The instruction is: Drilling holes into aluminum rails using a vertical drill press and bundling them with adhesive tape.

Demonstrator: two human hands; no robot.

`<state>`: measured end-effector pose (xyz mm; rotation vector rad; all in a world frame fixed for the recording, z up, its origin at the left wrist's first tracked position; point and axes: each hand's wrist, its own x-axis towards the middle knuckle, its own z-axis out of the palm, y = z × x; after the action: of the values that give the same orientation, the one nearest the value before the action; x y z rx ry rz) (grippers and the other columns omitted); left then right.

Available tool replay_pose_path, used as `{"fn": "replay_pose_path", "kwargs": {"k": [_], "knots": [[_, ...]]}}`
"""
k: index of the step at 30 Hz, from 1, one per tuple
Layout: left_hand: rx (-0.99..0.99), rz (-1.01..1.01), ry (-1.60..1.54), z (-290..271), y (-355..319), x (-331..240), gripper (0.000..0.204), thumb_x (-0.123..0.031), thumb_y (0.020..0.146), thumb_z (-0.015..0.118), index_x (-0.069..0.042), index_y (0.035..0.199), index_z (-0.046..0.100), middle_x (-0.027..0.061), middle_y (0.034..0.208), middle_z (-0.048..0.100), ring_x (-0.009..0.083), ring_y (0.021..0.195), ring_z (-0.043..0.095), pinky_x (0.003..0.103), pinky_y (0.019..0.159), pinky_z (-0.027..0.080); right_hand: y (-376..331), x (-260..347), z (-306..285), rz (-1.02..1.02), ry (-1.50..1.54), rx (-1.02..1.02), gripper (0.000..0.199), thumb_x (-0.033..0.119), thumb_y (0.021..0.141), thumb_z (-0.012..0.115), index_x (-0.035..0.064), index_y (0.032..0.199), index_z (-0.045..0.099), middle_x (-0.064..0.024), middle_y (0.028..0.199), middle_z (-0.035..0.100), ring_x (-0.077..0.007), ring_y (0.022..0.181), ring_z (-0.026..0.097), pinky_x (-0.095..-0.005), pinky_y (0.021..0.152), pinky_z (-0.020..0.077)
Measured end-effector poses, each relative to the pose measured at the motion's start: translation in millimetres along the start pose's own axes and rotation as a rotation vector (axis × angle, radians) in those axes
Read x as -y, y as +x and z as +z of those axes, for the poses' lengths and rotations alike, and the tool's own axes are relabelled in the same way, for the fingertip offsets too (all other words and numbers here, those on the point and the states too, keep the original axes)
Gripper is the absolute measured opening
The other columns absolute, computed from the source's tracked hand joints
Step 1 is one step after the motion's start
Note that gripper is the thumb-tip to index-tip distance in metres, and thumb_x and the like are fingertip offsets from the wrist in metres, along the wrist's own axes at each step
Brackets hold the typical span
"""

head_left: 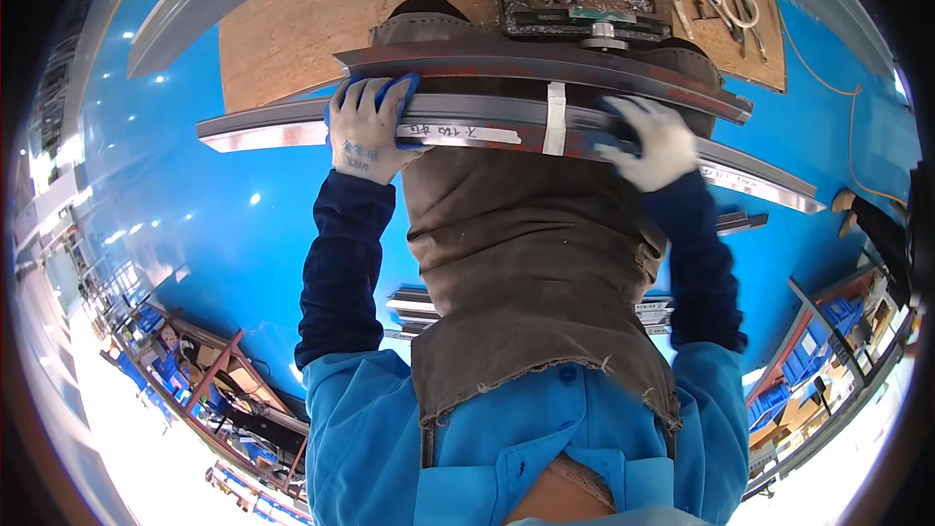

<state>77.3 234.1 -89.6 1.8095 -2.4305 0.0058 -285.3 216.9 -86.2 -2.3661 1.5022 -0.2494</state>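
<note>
A long grey metal profile (pixel 467 109) lies crosswise in front of my apron, with a shiny lower face and handwritten white tape along it. A white tape strip (pixel 555 119) wraps across it near the middle. My left hand (pixel 372 125), in a white and blue work glove, is closed around the profile left of the strip. Right of the strip, my right hand (pixel 651 141), gloved alike and blurred by motion, is over the profile with thumb and fingers apart. Just beyond lies a second dark grey profile (pixel 545 66) with reddish marks.
Beyond the profiles is a brown board (pixel 292 34) bearing a metal fixture (pixel 584 15) strewn with shavings, pliers (pixel 755 39) and a tape ring (pixel 740 7). More profiles (pixel 414 307) lie on the blue floor (pixel 234 224). Racks with blue bins (pixel 804 351) stand behind; a person's foot (pixel 845 212) shows right.
</note>
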Motion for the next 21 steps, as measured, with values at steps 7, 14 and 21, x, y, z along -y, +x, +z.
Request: {"fn": "replay_pose_path", "kwargs": {"k": [7, 14, 21], "knots": [[-0.066, 0.046, 0.008, 3, 4, -10, 0.074, -0.051, 0.062, 0.073, -0.022, 0.128, 0.058, 0.0079, 0.119, 0.056, 0.0287, 0.111, 0.052, 0.049, 0.104, 0.034, 26, 62, 22, 0.156, 0.404, -0.301, 0.028, 0.011, 0.062, 0.074, 0.0075, 0.089, 0.068, -0.0029, 0.096, 0.069, -0.0278, 0.092, 0.062, -0.0377, 0.088, 0.0462], [-0.037, 0.385, 0.052, -2, 42, -54, 0.081, -0.056, 0.064, 0.069, -0.024, 0.135, 0.049, 0.0127, 0.140, 0.042, 0.0393, 0.124, 0.043, 0.061, 0.106, 0.025, -5, 69, 35, -0.142, 0.320, -0.570, 0.023, 0.010, 0.064, 0.070, 0.0149, 0.087, 0.068, 0.0013, 0.097, 0.066, -0.0214, 0.097, 0.061, -0.0419, 0.095, 0.0437], [0.213, 0.424, -0.072, 0, 69, -45, 0.097, -0.055, 0.049, 0.077, -0.022, 0.136, 0.048, 0.0128, 0.143, 0.041, 0.0415, 0.127, 0.042, 0.062, 0.107, 0.024, -24, 77, 20, -0.186, 0.390, -0.522, 0.019, 0.008, 0.064, 0.072, 0.0108, 0.083, 0.069, -0.0013, 0.096, 0.067, -0.0236, 0.098, 0.062, -0.0419, 0.096, 0.0446]]}}
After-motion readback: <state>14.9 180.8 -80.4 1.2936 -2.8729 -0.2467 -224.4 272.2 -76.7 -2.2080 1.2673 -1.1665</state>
